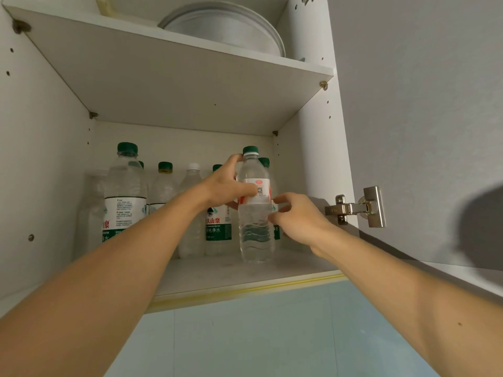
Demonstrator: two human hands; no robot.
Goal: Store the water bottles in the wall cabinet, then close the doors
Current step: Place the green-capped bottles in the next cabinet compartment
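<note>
A clear water bottle point(255, 235) with a green cap and a red-and-white label stands upright on the lower shelf point(217, 276) of the open wall cabinet. My left hand point(227, 187) grips its upper part around the label. My right hand point(296, 221) sits at its right side, fingers spread and touching the bottle's middle. Several other bottles stand behind and to the left: a tall green-capped one point(125, 191), a smaller one point(164, 186), a white-capped one point(192, 213) and a green-labelled one point(217, 227). Another bottle is mostly hidden behind the held one.
A stack of white plates point(231, 28) rests on the upper shelf point(168, 85). The right cabinet door point(422, 118) hangs open, its metal hinge point(359, 208) close to my right hand. Pale blue wall tiles point(258, 336) lie below the cabinet.
</note>
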